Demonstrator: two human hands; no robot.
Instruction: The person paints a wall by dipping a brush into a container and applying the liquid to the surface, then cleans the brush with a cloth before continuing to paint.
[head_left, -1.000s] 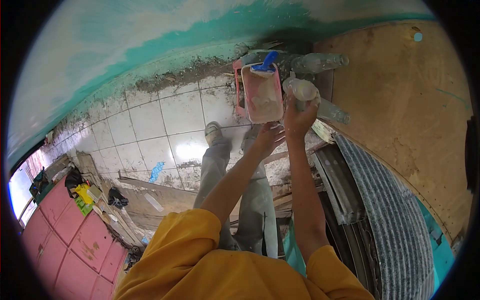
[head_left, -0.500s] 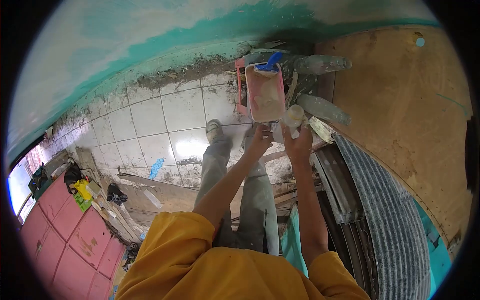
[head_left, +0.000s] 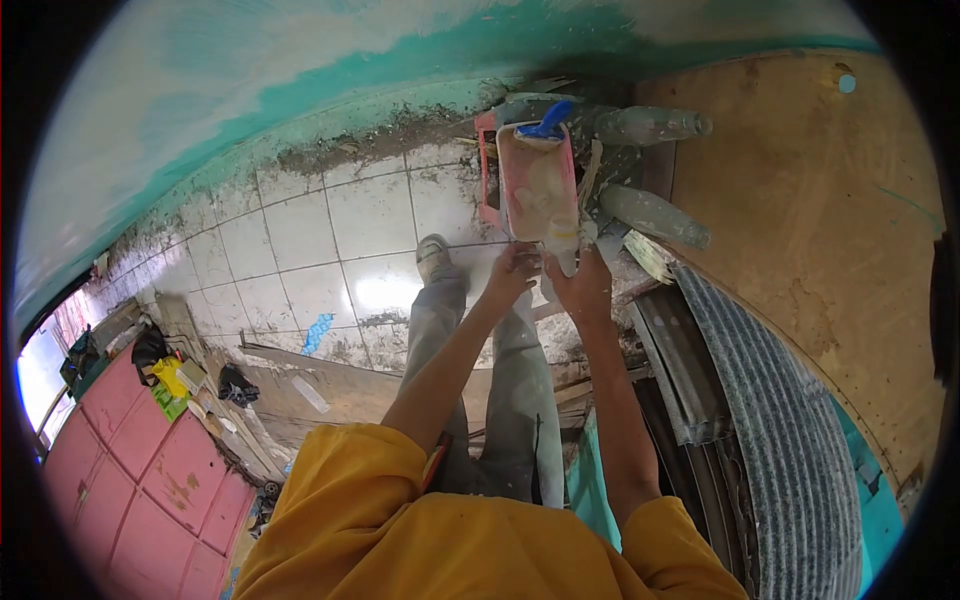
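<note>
My right hand (head_left: 584, 288) is closed around a small translucent plastic bottle (head_left: 562, 238), tilted over the near right corner of a pink tray (head_left: 505, 185). Whitish paste coats the tray's inside. At the tray's near edge, my left hand (head_left: 511, 280) has its fingers curled. What they hold, if anything, is hidden. Across the tray's far end rests a brush with a blue handle (head_left: 550, 118). Under the tray a pink plastic stand (head_left: 487, 165) shows at the left side.
Two dusty glass bottles (head_left: 655, 216) lie right of the tray, near a plywood panel (head_left: 800, 210). Corrugated sheets (head_left: 770, 430) lean at my right. A teal and white wall (head_left: 330, 90) rises ahead over dirty white tiles (head_left: 360, 220). Pink panels (head_left: 150, 470) stand at left.
The bottle in my right hand has moved left and tipped toward the tray. My left hand stays by the tray's near edge, and the view has shifted slightly.
</note>
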